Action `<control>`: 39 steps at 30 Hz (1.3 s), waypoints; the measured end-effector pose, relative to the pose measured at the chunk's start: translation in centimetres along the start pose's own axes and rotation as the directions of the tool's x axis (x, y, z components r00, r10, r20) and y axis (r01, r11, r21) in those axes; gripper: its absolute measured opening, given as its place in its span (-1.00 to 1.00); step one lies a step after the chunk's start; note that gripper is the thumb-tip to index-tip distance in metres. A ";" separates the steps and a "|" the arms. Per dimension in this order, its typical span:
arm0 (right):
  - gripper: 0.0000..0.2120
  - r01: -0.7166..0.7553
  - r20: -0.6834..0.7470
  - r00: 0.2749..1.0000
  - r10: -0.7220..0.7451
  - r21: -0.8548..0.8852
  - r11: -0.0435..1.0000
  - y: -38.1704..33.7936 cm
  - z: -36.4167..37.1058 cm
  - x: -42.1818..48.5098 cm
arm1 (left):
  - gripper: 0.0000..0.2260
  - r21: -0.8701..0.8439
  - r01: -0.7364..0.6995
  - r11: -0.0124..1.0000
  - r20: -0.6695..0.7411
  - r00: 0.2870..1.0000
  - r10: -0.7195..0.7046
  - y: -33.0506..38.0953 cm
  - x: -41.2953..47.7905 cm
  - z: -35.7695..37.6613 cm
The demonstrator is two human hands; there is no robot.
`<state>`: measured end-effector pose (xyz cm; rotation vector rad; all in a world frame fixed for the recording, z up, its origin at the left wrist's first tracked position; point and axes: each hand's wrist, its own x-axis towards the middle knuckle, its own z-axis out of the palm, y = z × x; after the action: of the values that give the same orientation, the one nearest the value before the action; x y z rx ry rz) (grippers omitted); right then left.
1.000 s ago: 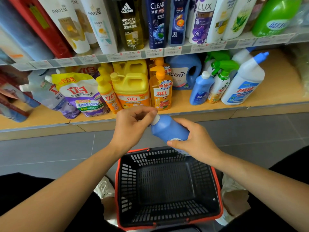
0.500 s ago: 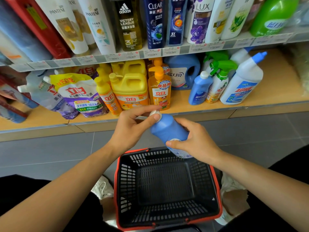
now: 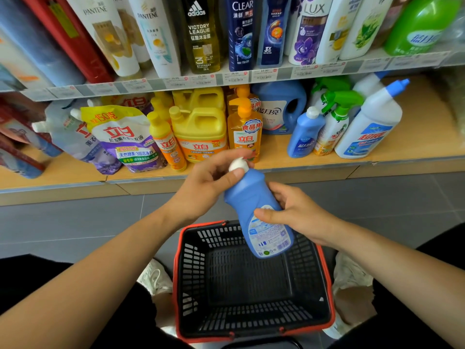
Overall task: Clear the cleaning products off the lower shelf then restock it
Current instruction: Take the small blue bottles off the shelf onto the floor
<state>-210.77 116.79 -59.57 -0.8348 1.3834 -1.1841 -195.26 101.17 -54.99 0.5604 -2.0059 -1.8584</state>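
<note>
A blue bottle [image 3: 254, 200] with a white cap is held tilted over a black basket with a red rim [image 3: 179, 273] on the floor. My right hand [image 3: 292, 212] grips the bottle's body at the label. My left hand [image 3: 208, 182] holds its neck, thumb and fingers around the white cap. On the lower shelf [image 3: 415, 137] stand a purple refill pouch [image 3: 125, 139], yellow detergent jugs [image 3: 201, 132], an orange pump bottle [image 3: 245, 132], a small blue bottle [image 3: 303, 133], a green-trigger sprayer [image 3: 332, 127] and a white toilet-cleaner bottle [image 3: 370, 127].
The upper shelf [image 3: 226, 79] carries shampoo and body-wash bottles behind price tags. A large blue laundry jug [image 3: 279, 109] stands at the back of the lower shelf. Grey floor tiles [image 3: 75, 222] lie before the shelf, and my shoes flank the basket.
The blue bottle has tipped more upright and sunk toward the basket. My left hand's fingers have loosened from covering the cap to a lighter hold at the neck.
</note>
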 end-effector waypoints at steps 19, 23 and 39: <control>-0.64 -0.033 -0.144 0.989 0.033 0.007 0.999 0.2 0.3 0.1 | -0.73 -0.062 0.097 0.993 -0.270 0.956 -0.111 -1.7 -0.4 1.5; -0.65 -0.032 -0.226 0.973 0.045 0.063 0.997 -0.2 0.1 0.2 | -0.78 -0.146 0.363 0.920 -0.145 0.913 -0.383 -2.8 -1.3 1.9; -0.22 0.042 -0.266 0.959 0.100 0.481 0.876 -0.8 -1.2 1.3 | -0.44 -0.332 0.339 0.880 -0.004 0.933 -0.361 -3.9 -1.5 3.0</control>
<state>-212.27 115.60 -59.27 -0.2916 1.2320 -1.5857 -195.32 104.29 -59.12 0.9196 -1.5785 -2.2889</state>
